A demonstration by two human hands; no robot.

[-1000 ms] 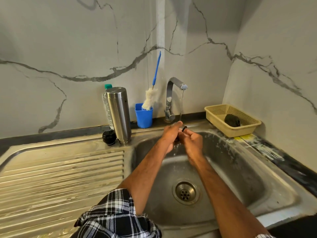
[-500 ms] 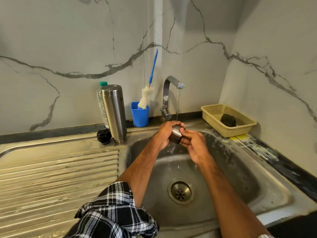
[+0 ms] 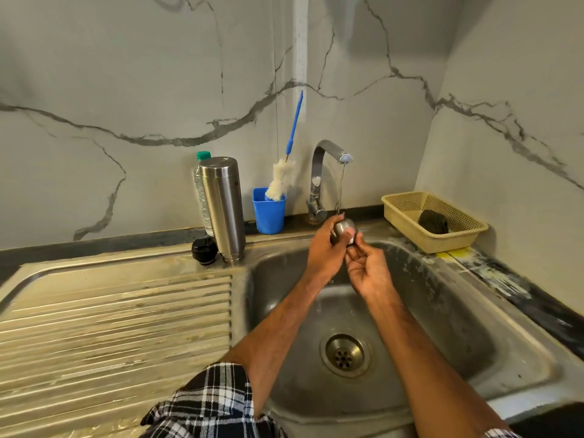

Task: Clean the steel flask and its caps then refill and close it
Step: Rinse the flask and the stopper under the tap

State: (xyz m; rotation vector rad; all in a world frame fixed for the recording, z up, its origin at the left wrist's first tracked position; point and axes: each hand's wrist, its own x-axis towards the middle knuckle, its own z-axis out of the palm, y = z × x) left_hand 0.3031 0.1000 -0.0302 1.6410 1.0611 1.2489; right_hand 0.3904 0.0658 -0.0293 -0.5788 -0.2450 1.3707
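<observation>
- The sink [image 3: 493, 314] filled the middle and right of the scene, its basin deep beneath both hands. Anything dropped there would probably clatter down toward the drain [image 3: 344, 355].
- The steel flask [image 3: 222, 210] stood on the bench at the far left corner of the basin, close to the edge. A careless forearm swinging left could, I'd say, knock it over.
- The left hand [image 3: 325, 251] was curled round the steel cap [image 3: 343, 227], holding it under the tap [image 3: 319, 159] and its thin stream. The right hand [image 3: 366, 273], palm up just below, pinched the cap's near edge.
- That cap was wet, smooth and small. It looked the likeliest thing to slip if either grip loosened.
- The black cap [image 3: 203, 249] sat just left of the flask's foot. A nudge might send it rolling.
</observation>
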